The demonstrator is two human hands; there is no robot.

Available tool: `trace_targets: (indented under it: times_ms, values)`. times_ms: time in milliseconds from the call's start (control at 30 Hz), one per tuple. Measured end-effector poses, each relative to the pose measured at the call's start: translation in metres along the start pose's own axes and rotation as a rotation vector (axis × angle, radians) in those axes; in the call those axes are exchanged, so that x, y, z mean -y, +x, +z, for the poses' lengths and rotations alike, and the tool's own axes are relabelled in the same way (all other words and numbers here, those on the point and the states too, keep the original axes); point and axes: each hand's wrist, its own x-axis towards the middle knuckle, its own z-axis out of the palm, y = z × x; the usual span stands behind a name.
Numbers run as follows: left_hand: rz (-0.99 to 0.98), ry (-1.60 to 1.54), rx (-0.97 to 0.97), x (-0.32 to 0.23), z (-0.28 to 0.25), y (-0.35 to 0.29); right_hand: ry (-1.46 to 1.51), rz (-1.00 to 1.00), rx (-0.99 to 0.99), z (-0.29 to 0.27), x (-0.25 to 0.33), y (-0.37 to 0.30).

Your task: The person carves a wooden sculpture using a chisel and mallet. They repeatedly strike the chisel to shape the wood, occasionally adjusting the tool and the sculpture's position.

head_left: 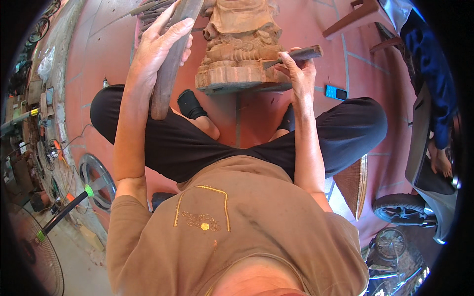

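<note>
My left hand (154,49) is closed around a long, dark wooden bar (170,74), used-looking and held at a slant above my left leg. In my right hand (302,79) is a chisel (307,53) with a dark wooden handle, gripped between thumb and fingers. Its blade points left, and the tip is at or very near the right side of a brown wood carving (239,42). That carving stands on the floor in front of my feet, with folds and rounded relief shapes cut above a scalloped base. Its top runs out of view.
More long-handled tools (150,15) lie behind my left hand. A blue mobile phone (336,92) rests on the red tiled floor (306,118) by my right knee. A fan (37,251) stands at lower left. On the right are a reddish chair (353,19), a wheel (405,209) and another person's foot (440,160).
</note>
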Motion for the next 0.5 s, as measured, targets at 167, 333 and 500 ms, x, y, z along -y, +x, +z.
trace_targets:
  times_ms: [167,333,500]
  values:
    - [0.046,0.053,-0.051,0.0,0.003,-0.005,0.078,0.082,0.047,0.008,-0.015,-0.002]
    - [0.052,0.061,-0.025,0.002,-0.002,-0.01,0.039,0.061,0.04,0.013,-0.016,-0.005]
    - [0.03,0.027,-0.028,0.001,0.001,-0.014,0.041,0.076,0.057,0.013,-0.016,-0.008]
